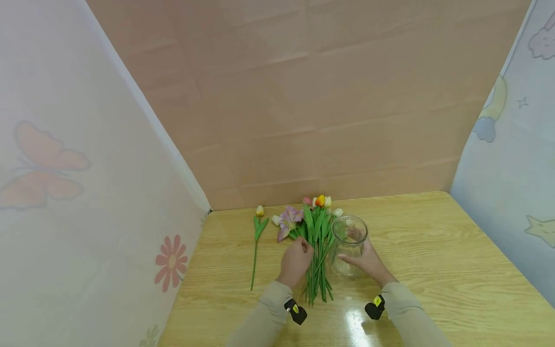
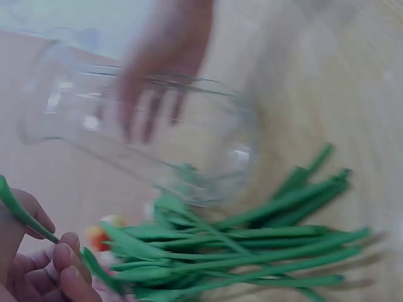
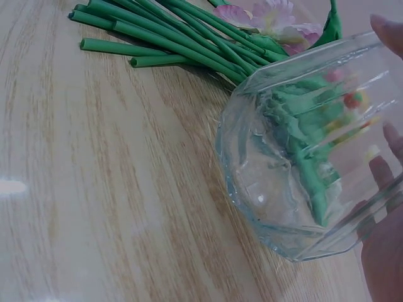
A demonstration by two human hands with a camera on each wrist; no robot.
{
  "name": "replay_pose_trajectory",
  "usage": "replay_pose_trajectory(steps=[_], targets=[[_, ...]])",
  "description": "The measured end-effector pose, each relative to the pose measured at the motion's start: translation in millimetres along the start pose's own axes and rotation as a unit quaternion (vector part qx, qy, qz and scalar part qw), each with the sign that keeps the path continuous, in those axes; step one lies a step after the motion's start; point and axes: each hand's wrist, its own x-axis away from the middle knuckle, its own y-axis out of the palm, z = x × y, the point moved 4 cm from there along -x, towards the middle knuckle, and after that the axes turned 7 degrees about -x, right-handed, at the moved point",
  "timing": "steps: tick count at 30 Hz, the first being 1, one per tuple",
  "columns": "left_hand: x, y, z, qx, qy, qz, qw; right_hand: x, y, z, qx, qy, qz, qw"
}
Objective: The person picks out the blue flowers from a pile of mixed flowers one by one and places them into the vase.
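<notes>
Head view: At a wooden table (image 1: 433, 241), a person's left hand (image 1: 297, 262), fingers drawn in, sits at the left edge of a bunch (image 1: 318, 236) of flowers, while the right hand (image 1: 370, 262) cups a clear vase (image 1: 348, 273) just right of it. The bunch lies blooms away and cut ends toward the person, likely keeping the green ends within easy reach. A purple lily (image 1: 289, 220) rests at its left; a lone tulip (image 1: 259, 210) lies farther left, apart from the rest. Behind rises a plain brown back wall (image 1: 347, 120), flanked by a pale left wall (image 1: 108, 144) printed with a butterfly (image 1: 43, 168) and a right wall (image 1: 494, 202) with a star (image 1: 542, 231). Light glares off the near tabletop.

Left wrist view: Thumb and fingers pinch a slim green stem (image 2: 25, 218), a grip that seems suited to a single flower. The vase beyond is blurred.

Right wrist view: Thumb on one side, fingers spread along the other, the hand appears to steady the glass; whether its base sits flat on the wood grain cannot be told.
</notes>
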Motion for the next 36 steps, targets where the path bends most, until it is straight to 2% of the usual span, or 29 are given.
replay_pose_trajectory(steps=[3,6,9,12,15,18,24,27,32,36], targets=[[-2.3,-16.8,5.0,0.036,-0.017,0.001,0.9992,0,0,0,0.000,-0.001,0.001,1.000],[-3.7,-33.7,9.5,0.059,-0.009,0.022,0.9980,0,0,0,-0.004,0.000,0.001,1.000],[-3.9,-49.2,13.7,0.067,0.020,0.060,0.9957,0,0,0,-0.009,-0.003,0.000,1.000],[-2.4,-64.2,16.7,0.052,0.058,0.116,0.9901,0,0,-1,-0.010,-0.006,-0.001,1.000],[-0.9,-77.0,14.4,0.023,0.097,0.187,0.9773,0,0,-2,-0.012,-0.009,-0.001,1.000],[0.1,-86.2,5.6,-0.004,0.117,0.248,0.9616,0,0,-2,-0.013,-0.014,-0.002,1.000],[-3.2,-88.5,-31.2,-0.085,0.135,0.336,0.9283,-1,0,0,-0.013,-0.009,-0.003,1.000],[-3.7,-86.2,-55.0,-0.115,0.124,0.351,0.9207,-1,0,2,-0.012,-0.003,-0.004,1.000],[-3.5,-79.3,-93.1,-0.151,0.081,0.323,0.9309,0,0,0,-0.016,-0.003,-0.004,1.000],[-0.6,-73.6,-109.1,-0.182,0.071,0.286,0.9382,-1,-1,3,-0.011,-0.005,-0.002,1.000]])
